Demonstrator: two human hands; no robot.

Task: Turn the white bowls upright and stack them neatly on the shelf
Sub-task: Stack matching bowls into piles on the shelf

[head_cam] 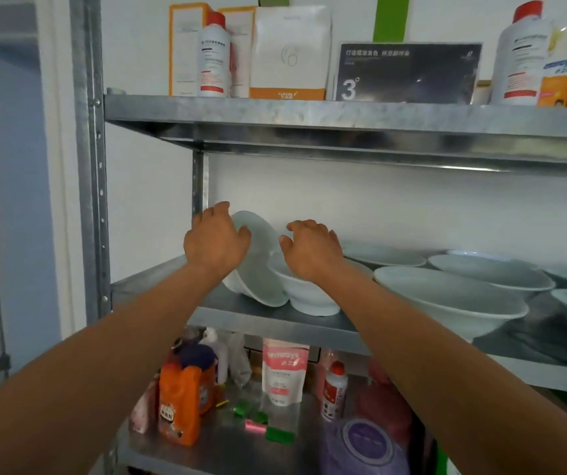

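While both forearms reach in from the lower corners of the view, the left hand (217, 241) is at the middle shelf (275, 325), its fingers curled over the upper rim of the tilted bowl (263, 272). The right hand (311, 250) sits just beside it over the small bowl (312, 298). Its fingers are spread and loosely bent and close on nothing visible. Whether they touch that bowl cannot be told.

The tilted bowl stands on its lower rim near the left end of the shelf. Its mouth faces right and towards the camera, and it appears to lean against the small bowl. The small bowl stands upright on its foot.

Further right, the large bowl (446, 299) is upright at the shelf front. Behind it stand two more upright bowls (491, 273), with further ones partly cut off at the right edge. None of them is stacked.

Assessment: the step in hand is righting the tilted bowl, and stacking has not begun. The next move calls for the left hand to bring the rim level. The right hand should support the far side so the bowl does not knock its neighbour. It can then be nested with a bowl of matching size.
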